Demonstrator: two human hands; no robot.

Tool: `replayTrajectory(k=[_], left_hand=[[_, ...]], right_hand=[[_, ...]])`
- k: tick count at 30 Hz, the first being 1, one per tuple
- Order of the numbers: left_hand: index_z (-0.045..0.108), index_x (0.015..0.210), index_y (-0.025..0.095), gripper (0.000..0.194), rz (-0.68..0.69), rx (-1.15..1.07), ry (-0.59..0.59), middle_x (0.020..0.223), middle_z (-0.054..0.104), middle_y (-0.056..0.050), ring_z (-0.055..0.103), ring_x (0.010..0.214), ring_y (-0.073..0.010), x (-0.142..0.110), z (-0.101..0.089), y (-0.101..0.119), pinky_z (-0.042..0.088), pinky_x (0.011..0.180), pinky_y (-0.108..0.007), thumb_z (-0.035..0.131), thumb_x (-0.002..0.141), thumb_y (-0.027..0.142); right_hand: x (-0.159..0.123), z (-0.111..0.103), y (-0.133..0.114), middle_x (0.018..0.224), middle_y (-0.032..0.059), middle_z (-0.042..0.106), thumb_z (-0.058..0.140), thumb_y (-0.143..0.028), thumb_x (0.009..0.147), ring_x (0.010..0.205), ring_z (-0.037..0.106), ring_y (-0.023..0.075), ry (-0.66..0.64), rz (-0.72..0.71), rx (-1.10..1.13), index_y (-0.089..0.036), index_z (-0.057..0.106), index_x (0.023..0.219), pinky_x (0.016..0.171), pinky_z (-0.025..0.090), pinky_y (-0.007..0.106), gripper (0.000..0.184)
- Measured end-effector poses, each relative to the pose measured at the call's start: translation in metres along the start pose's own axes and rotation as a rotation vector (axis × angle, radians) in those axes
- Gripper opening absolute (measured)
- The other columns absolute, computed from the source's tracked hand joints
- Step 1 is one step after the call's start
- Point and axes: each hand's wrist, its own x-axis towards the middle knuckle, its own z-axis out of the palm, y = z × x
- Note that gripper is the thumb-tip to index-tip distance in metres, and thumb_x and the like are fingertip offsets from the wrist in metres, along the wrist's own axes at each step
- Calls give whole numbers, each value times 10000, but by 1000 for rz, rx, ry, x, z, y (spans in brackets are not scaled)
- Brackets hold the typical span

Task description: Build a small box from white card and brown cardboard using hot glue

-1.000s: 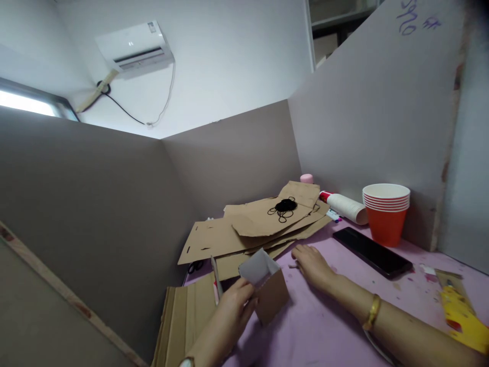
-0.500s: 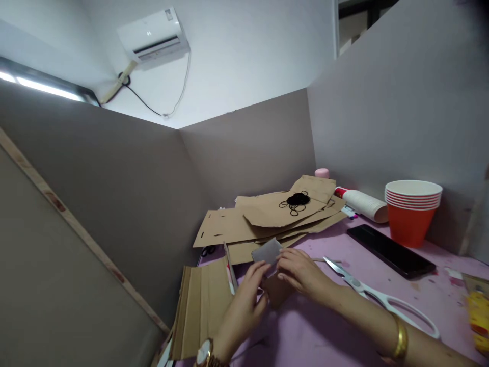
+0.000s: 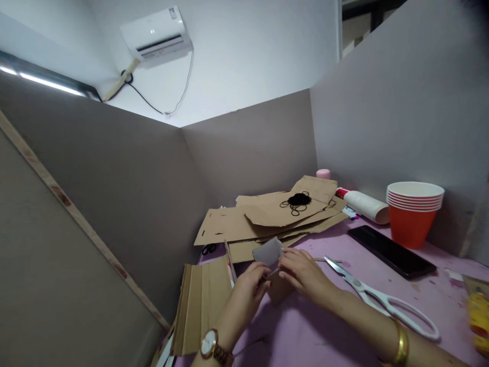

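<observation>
Between my hands is a small folded piece of cardboard, grey on its upper flap and brown on the lower face [image 3: 280, 288]. My left hand [image 3: 252, 283], with a watch on the wrist, pinches its left edge near the fold. Fingers of my right hand [image 3: 301, 268] are closed on its right edge, a gold bangle further down that arm. To the right of my right hand lie scissors with white handles [image 3: 376, 295], blades slightly apart. Left of my left hand stands a creased brown cardboard sheet [image 3: 204, 303].
Flat cardboard pieces [image 3: 225, 224] are stacked at the back, with a tangle of black cord [image 3: 299, 200] on top. On the right are a black phone [image 3: 389, 251], stacked red paper cups [image 3: 412, 224] and a yellow item [image 3: 478, 313]. Grey partitions [image 3: 252, 148] enclose the pink-covered table [image 3: 317, 331].
The fold of the small cardboard has opened a little, showing more of its brown lower face. My left fingers have curled in closer to the fold. The view has shifted slightly.
</observation>
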Motion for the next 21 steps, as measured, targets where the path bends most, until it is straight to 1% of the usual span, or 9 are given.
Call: replayTrajectory(k=[4, 6, 10, 11, 13, 16, 17, 19, 21], left_hand=[[599, 852, 181, 108, -11, 25, -21, 899, 618, -30, 568, 827, -158, 3, -3, 1, 424, 749, -256, 513, 837, 118], [592, 828, 178, 98, -12, 41, -28, 873, 615, -30, 562, 810, -160, 5, -4, 0, 409, 738, -253, 513, 834, 121], [570, 799, 178, 83, -10, 74, -42, 852, 603, -32, 554, 792, -164, 9, -6, 0, 393, 714, -249, 509, 830, 131], [566, 797, 177, 78, -10, 84, -46, 846, 599, -33, 551, 787, -167, 11, -6, -1, 390, 708, -251, 509, 830, 136], [559, 795, 173, 73, -11, 101, -56, 829, 588, -38, 542, 766, -171, 13, -7, 0, 386, 691, -256, 502, 834, 148], [557, 813, 167, 81, -13, 125, -71, 837, 584, -52, 535, 759, -180, 14, -7, 1, 387, 688, -270, 484, 846, 169], [558, 824, 167, 87, -14, 130, -77, 847, 585, -57, 537, 766, -184, 14, -7, 1, 389, 695, -276, 477, 852, 177], [558, 852, 170, 99, -14, 141, -88, 873, 588, -65, 541, 786, -191, 13, -8, 2, 395, 715, -288, 462, 863, 192], [546, 849, 173, 106, -13, 152, -96, 873, 583, -66, 541, 790, -194, 13, -8, 2, 398, 722, -294, 447, 871, 205]], right_hand=[[0, 4, 2, 1023, 64, 708, 539, -181, 881, 1214, 496, 263, 26, 11, 30, -213, 643, 862, 985, 366, 458, 111], [-1, 5, 2, 1098, 70, 689, 548, -166, 868, 1230, 482, 253, 55, 23, 52, -214, 643, 912, 1015, 355, 447, 115], [-15, 5, -4, 1390, 145, 471, 484, -214, 899, 1326, 350, 255, 200, 136, 110, -172, 545, 1160, 1080, 298, 456, 272], [-21, 6, -6, 1365, 160, 478, 440, -237, 920, 1301, 375, 253, 241, 195, 145, -157, 524, 1169, 1064, 324, 447, 275], [-33, 9, -11, 1172, 143, 590, 370, -241, 942, 1131, 516, 229, 272, 295, 221, -156, 545, 1074, 960, 433, 388, 235], [-50, 22, -18, 913, 71, 663, 454, -155, 867, 889, 605, 201, 158, 291, 265, -177, 606, 895, 796, 506, 316, 156], [-53, 27, -20, 925, 72, 675, 505, -131, 817, 900, 608, 214, 107, 265, 266, -175, 628, 908, 815, 502, 333, 159], [-57, 39, -23, 1027, 105, 681, 559, -114, 747, 987, 594, 272, 26, 219, 262, -161, 646, 1021, 909, 460, 430, 291], [-59, 47, -25, 1090, 134, 670, 571, -135, 738, 1034, 573, 321, -14, 199, 257, -149, 634, 1106, 962, 401, 521, 374]])
